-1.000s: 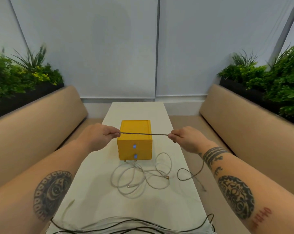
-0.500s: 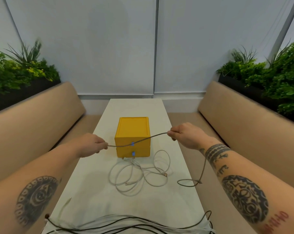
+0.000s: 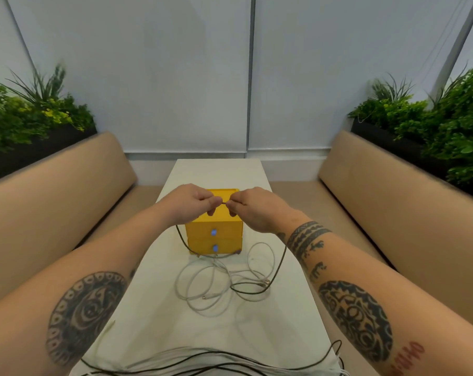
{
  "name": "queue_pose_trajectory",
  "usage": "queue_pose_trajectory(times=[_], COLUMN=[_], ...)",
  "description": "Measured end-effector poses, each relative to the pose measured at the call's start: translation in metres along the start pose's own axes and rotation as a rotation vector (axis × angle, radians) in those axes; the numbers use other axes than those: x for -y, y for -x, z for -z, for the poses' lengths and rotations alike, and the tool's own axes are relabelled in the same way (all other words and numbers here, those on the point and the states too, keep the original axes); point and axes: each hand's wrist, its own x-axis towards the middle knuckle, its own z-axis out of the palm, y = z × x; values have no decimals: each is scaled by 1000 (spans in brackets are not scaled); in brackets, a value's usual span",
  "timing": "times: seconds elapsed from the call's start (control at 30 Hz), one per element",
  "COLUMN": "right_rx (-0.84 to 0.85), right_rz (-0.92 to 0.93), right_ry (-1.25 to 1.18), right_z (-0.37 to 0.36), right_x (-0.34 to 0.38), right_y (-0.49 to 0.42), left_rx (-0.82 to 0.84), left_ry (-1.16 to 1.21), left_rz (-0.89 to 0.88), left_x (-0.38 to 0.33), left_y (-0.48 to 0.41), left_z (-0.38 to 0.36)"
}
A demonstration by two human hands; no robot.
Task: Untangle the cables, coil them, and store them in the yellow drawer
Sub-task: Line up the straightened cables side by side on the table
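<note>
A small yellow drawer unit (image 3: 214, 230) with two shut drawers and blue knobs stands mid-table. My left hand (image 3: 188, 206) and my right hand (image 3: 253, 208) are close together above its top, each pinching the dark cable (image 3: 280, 263). A loop of that cable hangs from my left hand down past the unit's front, and another length drops from my right hand to the table. A loose pale grey cable (image 3: 202, 287) lies in coils on the white table (image 3: 154, 316) in front of the unit.
More dark and pale cables (image 3: 202, 366) lie across the table's near edge. Tan bench seats (image 3: 393, 196) run along both sides, with planters of green plants (image 3: 447, 118) behind them. A pale wall closes the far end.
My hands have come together above the drawer unit, from about a drawer-width apart. The dark cable, stretched taut between them a second ago, now hangs in slack loops below.
</note>
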Motion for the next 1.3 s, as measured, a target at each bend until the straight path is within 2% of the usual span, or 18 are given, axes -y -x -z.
queue_pose_trajectory(times=[0.13,0.23,0.53,0.73,0.87,1.13,1.3], right_rx=[40,86,119,169,196,384,479], right_rz=[-80,-99,-255,-423,-532,-646,-653], right_ry=[-124,10,145,63,-46,-138,-143], right_z=[-5,-10,-8,-32,-62,-122,-143], right_x=[-16,-29,-75,-115,-136,-172,-172], right_y=[9,17,40,74,102,163,176], left_rx=[-20,-25,-82,-55,7,130,220], left_ry=[-270,-381,-507,-567,-543,-457,-244], left_rz=[13,22,25,82,84,190,412], left_x=[10,18,45,65,73,98,141], left_y=[-1,3,12,25,34,61,94], left_z=[10,8,11,1,-14,-23,-12])
